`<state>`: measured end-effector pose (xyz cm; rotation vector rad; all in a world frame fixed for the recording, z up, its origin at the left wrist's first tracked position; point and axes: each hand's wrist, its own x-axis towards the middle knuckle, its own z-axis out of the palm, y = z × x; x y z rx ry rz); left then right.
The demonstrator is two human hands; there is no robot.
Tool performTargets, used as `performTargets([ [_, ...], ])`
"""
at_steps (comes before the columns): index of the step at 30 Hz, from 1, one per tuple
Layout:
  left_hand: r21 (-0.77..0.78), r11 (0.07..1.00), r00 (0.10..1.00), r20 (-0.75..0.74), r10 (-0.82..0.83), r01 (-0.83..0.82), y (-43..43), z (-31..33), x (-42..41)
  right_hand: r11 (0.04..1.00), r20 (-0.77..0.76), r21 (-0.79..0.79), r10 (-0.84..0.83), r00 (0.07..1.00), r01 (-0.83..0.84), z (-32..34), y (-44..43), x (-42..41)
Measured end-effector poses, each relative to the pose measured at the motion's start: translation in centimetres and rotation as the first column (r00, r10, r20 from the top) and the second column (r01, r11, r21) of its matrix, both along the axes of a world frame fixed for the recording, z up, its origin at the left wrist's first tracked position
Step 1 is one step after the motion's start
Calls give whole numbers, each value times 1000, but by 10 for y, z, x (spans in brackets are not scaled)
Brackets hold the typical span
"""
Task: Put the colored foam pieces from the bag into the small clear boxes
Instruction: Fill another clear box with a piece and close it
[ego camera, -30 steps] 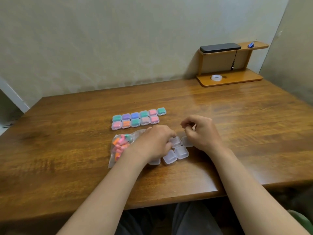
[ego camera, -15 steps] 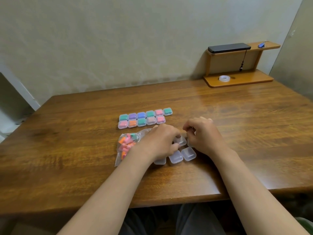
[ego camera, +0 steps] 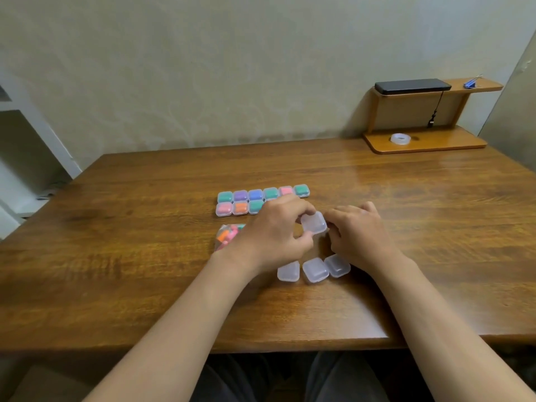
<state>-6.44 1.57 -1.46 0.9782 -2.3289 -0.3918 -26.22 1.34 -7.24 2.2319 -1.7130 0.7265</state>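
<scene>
A small clear box (ego camera: 313,222) is lifted off the wooden table (ego camera: 145,271). My left hand (ego camera: 272,236) pinches its left side and my right hand (ego camera: 356,233) grips its right side. Three empty clear boxes (ego camera: 314,269) lie on the table just below my hands. A clear bag of colored foam pieces (ego camera: 227,236) lies to the left, mostly hidden behind my left hand. Two rows of filled boxes (ego camera: 249,200) sit farther back, their right end partly covered by my left hand.
A wooden shelf (ego camera: 423,140) stands at the back right corner with a tape roll (ego camera: 400,138) on its base and a black device (ego camera: 412,85) on top. The wall runs behind the table. The table's near edge is close to my lap.
Both hands have lifted one clear box off the table from the group of empty boxes. The camera has moved closer and shifted slightly left.
</scene>
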Motion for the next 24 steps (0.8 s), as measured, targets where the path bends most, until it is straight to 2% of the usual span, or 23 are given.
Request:
performTargets([
  [3,-36,999,993,-112,27,-31,-3,-1,15,1000,-1,21,-11,1000,11,1,-1,2],
  [7,-41,998,985,-165,49,-57,-4,-4,33,999,33,49,-6,999,4,3,-2,1],
  [13,-50,997,988,-145,45,-53,4,-9,43,1000,40,-13,-6,999,6,10,3,2],
  [15,-46,997,989,-138,56,-63,6,-10,44,998,117,-47,47,992,-41,18,7,8],
  [17,-67,997,989,-140,39,-49,8,-9,44,990,368,-7,136,920,-144,29,13,19],
  [19,-105,994,991,-132,11,-25,11,-9,41,950,596,129,154,788,-283,40,17,30],
  [21,-150,989,995,-104,2,-17,12,-11,38,878,680,219,175,712,-425,47,21,37],
  [24,-183,983,999,-47,-12,3,15,-12,36,808,777,234,180,603,-541,49,22,42],
])
